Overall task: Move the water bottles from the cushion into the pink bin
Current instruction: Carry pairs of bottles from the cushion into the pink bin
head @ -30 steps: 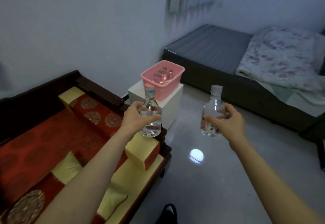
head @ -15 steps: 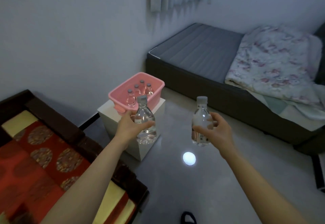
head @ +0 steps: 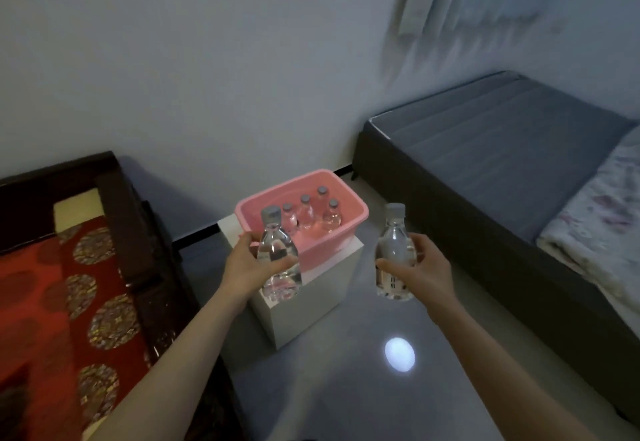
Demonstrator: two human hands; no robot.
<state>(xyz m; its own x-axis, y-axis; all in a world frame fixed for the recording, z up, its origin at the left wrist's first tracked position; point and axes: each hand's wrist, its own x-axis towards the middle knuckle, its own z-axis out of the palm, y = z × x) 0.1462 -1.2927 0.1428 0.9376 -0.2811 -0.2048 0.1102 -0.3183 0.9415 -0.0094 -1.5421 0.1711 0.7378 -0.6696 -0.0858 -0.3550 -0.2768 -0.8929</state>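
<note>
A pink bin (head: pixel 349 206) stands on a white box (head: pixel 308 305) straight ahead, with several clear capped water bottles (head: pixel 306 214) upright inside it. My left hand (head: pixel 247 267) holds one clear water bottle (head: pixel 277 253) upright just in front of the bin's near left corner. In my right hand (head: pixel 420 272) is a second water bottle (head: pixel 394 253), upright, to the right of the bin and apart from it. The red patterned cushion (head: pixel 86 288) lies at the left on a dark wooden sofa; no bottles show on its visible part.
The dark wooden sofa frame (head: pixel 138 226) runs close to the left of the white box. A low bed with a grey mattress (head: pixel 502 150) and a flowered quilt (head: pixel 602 226) fills the right. Glossy grey floor (head: pixel 346 388) lies between, with a light spot reflected on it.
The view has swung toward the bin, which now sits closer and centred. Both hands have carried their bottles forward; the left bottle now overlaps the bin's near corner.
</note>
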